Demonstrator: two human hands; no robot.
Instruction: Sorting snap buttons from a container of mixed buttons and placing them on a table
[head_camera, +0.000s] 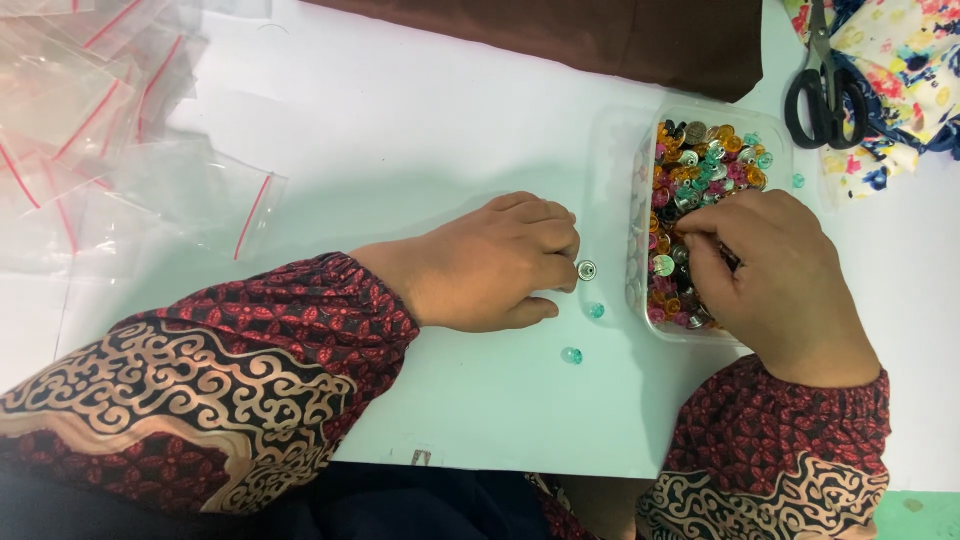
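Left hand (495, 262) rests curled on the desk (420, 150), fingertips closed beside a silver button (586, 270). Right hand (770, 275) pinches among mixed buttons in the clear tub (612, 190). Advisable: pick singly, keeping sorted buttons grouped near the teal beads (596, 311).

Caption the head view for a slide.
Right hand digs in clear tub of buttons; left hand by silver button.
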